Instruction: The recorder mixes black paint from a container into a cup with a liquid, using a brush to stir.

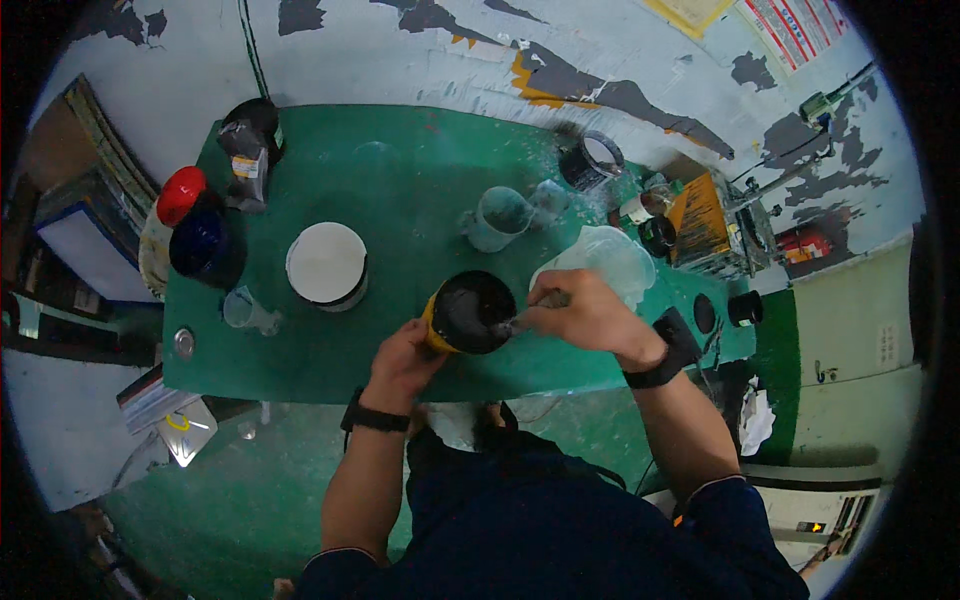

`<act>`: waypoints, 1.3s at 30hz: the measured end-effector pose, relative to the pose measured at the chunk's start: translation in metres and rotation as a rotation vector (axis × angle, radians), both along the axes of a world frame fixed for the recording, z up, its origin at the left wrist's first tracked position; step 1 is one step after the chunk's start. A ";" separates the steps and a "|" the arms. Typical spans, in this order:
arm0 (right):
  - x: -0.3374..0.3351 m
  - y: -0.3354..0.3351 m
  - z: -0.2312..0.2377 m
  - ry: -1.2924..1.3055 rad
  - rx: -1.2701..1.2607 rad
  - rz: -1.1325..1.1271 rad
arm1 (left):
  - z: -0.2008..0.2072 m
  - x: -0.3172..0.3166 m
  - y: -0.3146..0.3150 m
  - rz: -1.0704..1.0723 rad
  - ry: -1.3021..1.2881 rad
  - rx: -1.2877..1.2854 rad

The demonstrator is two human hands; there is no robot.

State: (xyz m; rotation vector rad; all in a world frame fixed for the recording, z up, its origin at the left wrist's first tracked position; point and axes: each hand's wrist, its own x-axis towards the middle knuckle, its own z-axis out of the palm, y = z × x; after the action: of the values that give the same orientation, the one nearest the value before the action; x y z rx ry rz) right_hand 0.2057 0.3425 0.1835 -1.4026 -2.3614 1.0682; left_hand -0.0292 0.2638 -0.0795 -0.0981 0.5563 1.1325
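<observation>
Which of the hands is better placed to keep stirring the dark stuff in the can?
Probably the right hand: it grips a stirring tool dipped into the open can. The left hand grips the can's yellow side.

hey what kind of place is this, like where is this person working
Probably a paint-mixing or workshop bench. The green table is crowded with paint cans and beakers, the left hand grips an open can of dark paint that the right hand works in, and the floor is worn and flaking.
</observation>
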 end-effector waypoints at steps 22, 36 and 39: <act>-0.019 0.009 0.000 0.100 -0.038 0.033 | 0.016 -0.002 0.000 -0.028 0.006 0.058; -0.003 -0.001 0.008 0.035 -0.226 -0.106 | -0.022 -0.004 0.000 -0.014 0.032 0.036; -0.004 0.005 -0.007 0.128 -0.161 -0.104 | -0.006 0.002 0.004 -0.027 0.005 0.083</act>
State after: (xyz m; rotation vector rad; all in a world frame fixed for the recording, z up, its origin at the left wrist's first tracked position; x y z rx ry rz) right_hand 0.2013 0.3478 0.1760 -1.4446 -2.1304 1.3020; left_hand -0.0275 0.2675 -0.0854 -0.0162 0.5133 1.1285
